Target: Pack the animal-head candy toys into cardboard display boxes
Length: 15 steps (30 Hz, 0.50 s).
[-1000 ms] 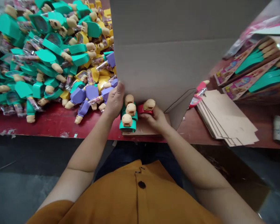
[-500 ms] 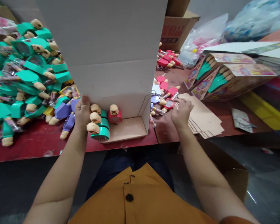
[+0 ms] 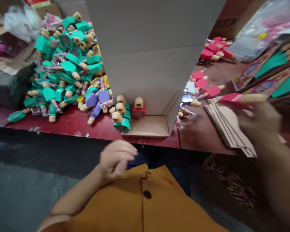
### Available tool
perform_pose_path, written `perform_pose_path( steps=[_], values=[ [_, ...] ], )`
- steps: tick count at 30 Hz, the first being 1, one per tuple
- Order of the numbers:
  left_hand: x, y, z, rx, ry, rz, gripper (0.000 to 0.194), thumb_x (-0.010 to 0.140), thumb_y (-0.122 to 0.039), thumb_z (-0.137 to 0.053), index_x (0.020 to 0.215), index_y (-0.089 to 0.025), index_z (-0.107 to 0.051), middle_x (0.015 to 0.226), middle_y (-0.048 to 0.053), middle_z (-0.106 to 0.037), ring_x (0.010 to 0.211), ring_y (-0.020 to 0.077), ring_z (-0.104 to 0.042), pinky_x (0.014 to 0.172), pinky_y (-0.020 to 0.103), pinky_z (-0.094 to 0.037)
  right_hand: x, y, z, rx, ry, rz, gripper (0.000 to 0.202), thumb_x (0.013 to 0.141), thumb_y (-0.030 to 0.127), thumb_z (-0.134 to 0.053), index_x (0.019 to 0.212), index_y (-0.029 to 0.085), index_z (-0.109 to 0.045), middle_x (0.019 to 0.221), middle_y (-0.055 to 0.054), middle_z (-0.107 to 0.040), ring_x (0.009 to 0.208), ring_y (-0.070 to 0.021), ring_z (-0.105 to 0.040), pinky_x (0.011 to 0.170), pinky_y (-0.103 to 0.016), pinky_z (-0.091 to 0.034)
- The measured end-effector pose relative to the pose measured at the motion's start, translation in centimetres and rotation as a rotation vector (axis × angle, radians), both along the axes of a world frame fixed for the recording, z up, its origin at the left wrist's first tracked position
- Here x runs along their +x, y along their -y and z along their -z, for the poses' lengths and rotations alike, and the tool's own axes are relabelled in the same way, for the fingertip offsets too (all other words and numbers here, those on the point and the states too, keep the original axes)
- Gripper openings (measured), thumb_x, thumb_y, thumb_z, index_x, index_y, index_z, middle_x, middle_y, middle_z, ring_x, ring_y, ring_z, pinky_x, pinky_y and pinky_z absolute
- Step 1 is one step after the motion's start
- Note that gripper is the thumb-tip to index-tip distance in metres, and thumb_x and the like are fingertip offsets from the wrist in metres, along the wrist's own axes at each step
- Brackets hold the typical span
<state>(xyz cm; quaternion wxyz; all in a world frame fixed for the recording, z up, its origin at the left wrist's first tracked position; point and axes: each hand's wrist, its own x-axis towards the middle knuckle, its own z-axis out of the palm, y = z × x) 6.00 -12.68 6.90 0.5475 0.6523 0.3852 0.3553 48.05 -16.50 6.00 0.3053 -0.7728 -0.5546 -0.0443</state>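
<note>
My right hand (image 3: 261, 125), smeared by motion, grips a red toy (image 3: 234, 98) with a beige, bear-like end above a stack of cut cardboard sheets (image 3: 226, 119). In front of my shirt hangs my left hand (image 3: 116, 159), its fingers loosely bent and the thumb apart, with nothing visible in it. Beyond it, a tall-backed cardboard box (image 3: 157, 125) faces me at the table's edge. Several green toys (image 3: 125, 124) with beige heads stand in a row at its left, and one red toy (image 3: 138, 111) stands beside them. Its right part shows bare cardboard.
A heap of green toys (image 3: 67, 67) covers the table to the left, with purple toys (image 3: 96, 101) at its near side. More red toys (image 3: 215, 50) and a purple toy (image 3: 187, 99) lie right of the box. Printed boxes (image 3: 253, 72) holding green toys stand far right.
My left hand has let go of the box's left side and come back towards my body. My right hand has moved right, lifting a red toy off the table. The view has turned.
</note>
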Motion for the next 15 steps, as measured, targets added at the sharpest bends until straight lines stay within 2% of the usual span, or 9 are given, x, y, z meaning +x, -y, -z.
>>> perform_pose_path(
  steps=[2,5,7,8,9,10,12,13,15],
  values=[
    [2.1,1.0,0.5,-0.133,-0.025,0.218,0.056,0.082,-0.069,-0.044,0.084,-0.016,-0.061,0.077,0.005,-0.066,0.069,0.0148,-0.062,0.06,0.026,-0.046,-2.6,3.1,-0.8,0.131,-0.344,-0.062,0.019,0.083,0.044,-0.055,0.099,0.037,-0.061,0.087,-0.006,-0.061,0.084,-0.0256,-0.062,0.073,-0.041,-0.05],
    [5.4,1.3,0.8,-0.347,-0.023,0.645,0.061,0.08,-0.074,-0.042,0.086,-0.016,-0.062,0.074,0.006,-0.066,0.063,0.0143,-0.06,0.055,0.026,-0.044,-8.3,6.2,-0.4,-0.005,-0.964,-0.449,0.02,0.076,0.047,-0.063,0.093,0.035,-0.062,0.078,-0.005,-0.063,0.064,-0.0227,-0.063,0.051,-0.036,-0.049],
    [6.9,1.3,1.0,-0.485,0.015,0.958,0.067,0.076,-0.079,-0.039,0.088,-0.017,-0.061,0.069,0.005,-0.064,0.056,0.0134,-0.057,0.051,0.025,-0.042,-12.0,6.4,0.5,-0.154,-1.208,-0.631,0.029,0.076,0.048,-0.065,0.099,0.031,-0.06,0.086,-0.006,-0.066,0.072,-0.0243,-0.066,0.057,-0.038,-0.054],
    [7.2,1.2,1.1,-0.517,0.026,1.021,0.068,0.075,-0.08,-0.038,0.09,-0.017,-0.059,0.067,0.004,-0.063,0.052,0.0126,-0.055,0.049,0.025,-0.041,-13.5,6.0,0.8,-0.167,-1.256,-0.648,0.035,0.076,0.049,-0.064,0.103,0.03,-0.058,0.093,-0.007,-0.066,0.079,-0.0248,-0.067,0.063,-0.04,-0.056],
    [7.3,1.2,1.3,-0.497,0.008,0.988,0.068,0.076,-0.08,-0.037,0.091,-0.017,-0.057,0.066,0.003,-0.061,0.05,0.0122,-0.053,0.048,0.025,-0.041,-14.8,5.5,1.0,-0.134,-1.263,-0.638,0.042,0.075,0.054,-0.064,0.108,0.029,-0.056,0.099,-0.007,-0.065,0.084,-0.0247,-0.066,0.068,-0.04,-0.057],
    [7.3,1.1,1.5,-0.421,-0.051,0.871,0.064,0.078,-0.077,-0.038,0.093,-0.017,-0.055,0.068,0.003,-0.061,0.051,0.0126,-0.053,0.05,0.025,-0.042,-15.9,4.8,1.1,-0.078,-1.245,-0.611,0.051,0.074,0.059,-0.062,0.113,0.028,-0.053,0.105,-0.008,-0.064,0.086,-0.0238,-0.066,0.069,-0.039,-0.057],
    [6.8,1.0,2.1,-0.175,-0.251,0.543,0.05,0.084,-0.064,-0.045,0.096,-0.016,-0.053,0.077,0.005,-0.063,0.061,0.0166,-0.058,0.058,0.029,-0.046,-17.5,3.5,1.0,0.013,-1.169,-0.524,0.062,0.071,0.066,-0.061,0.119,0.028,-0.049,0.107,-0.007,-0.063,0.08,-0.0207,-0.065,0.063,-0.034,-0.056],
    [6.5,0.9,2.4,-0.065,-0.352,0.44,0.043,0.086,-0.057,-0.049,0.098,-0.016,-0.053,0.082,0.007,-0.064,0.068,0.0195,-0.061,0.063,0.032,-0.048,-18.1,2.9,0.7,0.014,-1.118,-0.491,0.061,0.07,0.065,-0.062,0.116,0.027,-0.05,0.103,-0.006,-0.064,0.077,-0.0193,-0.064,0.06,-0.032,-0.055],
    [5.6,0.8,2.9,0.061,-0.461,0.399,0.033,0.086,-0.043,-0.056,0.103,-0.015,-0.054,0.09,0.01,-0.066,0.079,0.0236,-0.063,0.07,0.036,-0.05,-18.7,1.9,0.3,-0.043,-0.998,-0.443,0.045,0.074,0.056,-0.065,0.105,0.024,-0.054,0.091,-0.003,-0.065,0.072,-0.0173,-0.062,0.061,-0.031,-0.054]
  ],
)
